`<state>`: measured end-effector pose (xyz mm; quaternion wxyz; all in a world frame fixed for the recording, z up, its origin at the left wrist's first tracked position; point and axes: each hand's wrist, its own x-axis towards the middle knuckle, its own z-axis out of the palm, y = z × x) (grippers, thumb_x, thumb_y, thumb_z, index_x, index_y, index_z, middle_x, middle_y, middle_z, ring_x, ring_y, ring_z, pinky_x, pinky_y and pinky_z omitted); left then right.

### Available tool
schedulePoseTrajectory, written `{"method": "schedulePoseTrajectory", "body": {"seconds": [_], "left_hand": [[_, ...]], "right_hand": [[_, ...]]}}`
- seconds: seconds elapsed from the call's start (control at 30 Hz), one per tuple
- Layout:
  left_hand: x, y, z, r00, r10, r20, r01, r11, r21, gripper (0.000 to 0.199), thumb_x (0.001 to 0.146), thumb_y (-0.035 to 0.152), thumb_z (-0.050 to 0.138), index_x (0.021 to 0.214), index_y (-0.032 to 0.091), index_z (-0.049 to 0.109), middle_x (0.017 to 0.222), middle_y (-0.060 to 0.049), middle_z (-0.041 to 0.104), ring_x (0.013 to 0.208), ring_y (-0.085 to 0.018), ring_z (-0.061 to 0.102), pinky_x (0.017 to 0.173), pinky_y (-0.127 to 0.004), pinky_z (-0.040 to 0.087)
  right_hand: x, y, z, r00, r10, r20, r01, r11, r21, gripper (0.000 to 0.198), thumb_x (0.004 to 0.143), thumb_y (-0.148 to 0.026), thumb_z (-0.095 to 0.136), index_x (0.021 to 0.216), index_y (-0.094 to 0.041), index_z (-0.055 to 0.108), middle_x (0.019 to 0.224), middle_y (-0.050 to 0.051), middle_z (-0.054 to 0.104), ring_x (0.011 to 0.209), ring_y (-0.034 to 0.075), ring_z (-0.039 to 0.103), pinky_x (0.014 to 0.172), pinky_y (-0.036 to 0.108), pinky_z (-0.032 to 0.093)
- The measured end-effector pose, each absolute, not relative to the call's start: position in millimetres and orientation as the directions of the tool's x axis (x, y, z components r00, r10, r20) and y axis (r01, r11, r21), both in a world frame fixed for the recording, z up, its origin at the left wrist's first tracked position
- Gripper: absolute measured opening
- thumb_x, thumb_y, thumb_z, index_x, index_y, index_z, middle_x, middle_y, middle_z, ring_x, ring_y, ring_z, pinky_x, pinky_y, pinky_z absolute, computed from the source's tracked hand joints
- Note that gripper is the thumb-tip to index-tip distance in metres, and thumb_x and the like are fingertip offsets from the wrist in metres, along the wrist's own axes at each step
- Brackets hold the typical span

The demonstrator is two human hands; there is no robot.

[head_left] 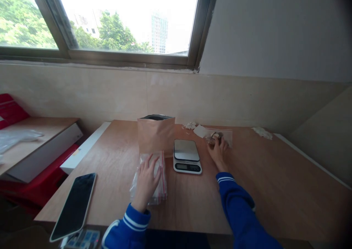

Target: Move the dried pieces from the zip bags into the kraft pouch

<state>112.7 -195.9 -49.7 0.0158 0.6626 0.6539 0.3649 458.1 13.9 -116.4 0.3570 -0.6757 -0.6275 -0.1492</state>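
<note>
At the lower left of the frame a dark phone (73,205) lies on my wooden table (275,190). My left hand (146,181) lies flat, fingers spread, on a stack of clear bags (162,175) near the middle. Behind stands a brown paper bag (156,133). Next comes a small scale (187,155). My right hand (218,152) touches a small clear bag (220,136); its grip I cannot tell.

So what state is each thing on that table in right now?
Brown paper bag: upright, top open.
Kitchen scale: nothing on its plate; display unreadable.
Stack of clear zip bags: lying flat under the left hand.
Small clear bag: lying flat, something dark inside, right hand touching it.
Phone: screen dark, lying at the table edge.
Window: looks shut.
</note>
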Motion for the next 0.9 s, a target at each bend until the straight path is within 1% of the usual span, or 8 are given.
{"method": "schedulePoseTrajectory", "body": {"seconds": [0.1,0.2,0.33,0.43,0.6,0.73,0.83,0.9], "left_hand": [[120.5,-194.9,-76.9,-0.077,0.93,0.36,0.89,-0.099,0.446,0.037,0.094,0.03,0.045,0.127,0.021,0.059,0.138,-0.012,0.056,0.131,-0.031,0.047,0.107,-0.054,0.038],[119.5,-194.5,-95.4,-0.05,0.947,0.318,0.899,-0.095,0.427,0.041,0.095,0.032,0.043,0.132,0.021,0.057,0.142,-0.011,0.053,0.136,-0.031,0.042,0.111,-0.053,0.034],[117.5,-196.1,-97.0,-0.041,0.952,0.303,0.898,-0.098,0.429,0.044,0.097,0.033,0.039,0.136,0.02,0.053,0.145,-0.01,0.05,0.138,-0.029,0.04,0.113,-0.053,0.031],[117.3,-198.0,-93.1,-0.033,0.957,0.288,0.886,-0.106,0.452,0.043,0.097,0.031,0.037,0.135,0.019,0.053,0.144,-0.01,0.052,0.138,-0.027,0.041,0.113,-0.051,0.031],[116.5,-199.9,-91.6,-0.033,0.955,0.293,0.839,-0.133,0.527,0.038,0.097,0.029,0.036,0.128,0.019,0.057,0.14,-0.01,0.055,0.134,-0.025,0.045,0.112,-0.05,0.033],[113.0,-199.5,-92.3,-0.08,0.93,0.359,0.756,-0.178,0.63,0.033,0.094,0.026,0.04,0.118,0.019,0.062,0.129,-0.011,0.063,0.124,-0.025,0.055,0.106,-0.05,0.04],[108.8,-201.2,-90.4,-0.135,0.9,0.415,0.637,-0.242,0.732,0.031,0.091,0.021,0.039,0.109,0.021,0.064,0.115,-0.009,0.069,0.11,-0.025,0.062,0.097,-0.046,0.048],[108.9,-205.1,-85.8,-0.161,0.878,0.451,0.535,-0.306,0.787,0.03,0.091,0.02,0.038,0.099,0.023,0.066,0.104,-0.008,0.071,0.103,-0.024,0.064,0.092,-0.043,0.05]], "right_hand": [[458.3,12.2,-121.3,0.161,0.791,0.59,0.965,-0.001,-0.262,0.053,0.083,-0.04,0.054,0.133,-0.022,0.05,0.145,0.018,0.034,0.129,0.038,0.032,0.099,0.055,0.033],[455.3,10.7,-116.7,0.199,0.793,0.576,0.962,-0.048,-0.267,0.039,0.085,-0.036,0.055,0.12,-0.02,0.06,0.138,0.018,0.039,0.123,0.036,0.037,0.097,0.051,0.033],[451.6,11.9,-105.7,0.231,0.794,0.562,0.958,-0.084,-0.275,0.028,0.086,-0.031,0.055,0.108,-0.018,0.066,0.126,0.019,0.046,0.114,0.033,0.041,0.093,0.048,0.034],[450.9,9.2,-101.4,0.21,0.806,0.554,0.955,-0.047,-0.294,0.023,0.088,-0.028,0.051,0.102,-0.018,0.068,0.123,0.019,0.049,0.11,0.031,0.042,0.091,0.047,0.034],[452.7,-4.7,-99.5,0.258,0.81,0.527,0.873,0.039,-0.487,0.024,0.088,-0.027,0.044,0.087,-0.018,0.067,0.112,0.015,0.054,0.103,0.028,0.047,0.091,0.046,0.034],[453.1,-31.1,-98.2,0.342,0.744,0.574,0.789,0.104,-0.606,0.025,0.087,-0.028,0.038,0.08,-0.017,0.059,0.103,0.016,0.055,0.103,0.027,0.05,0.092,0.043,0.038],[449.5,-73.9,-97.3,0.442,0.688,0.575,0.711,0.123,-0.693,0.025,0.087,-0.037,0.035,0.081,-0.019,0.052,0.097,0.017,0.057,0.101,0.029,0.053,0.092,0.046,0.04],[442.9,-113.1,-93.6,0.422,0.75,0.509,0.609,0.182,-0.772,0.029,0.086,-0.049,0.041,0.081,-0.022,0.05,0.094,0.014,0.062,0.097,0.03,0.057,0.089,0.047,0.043]]}}
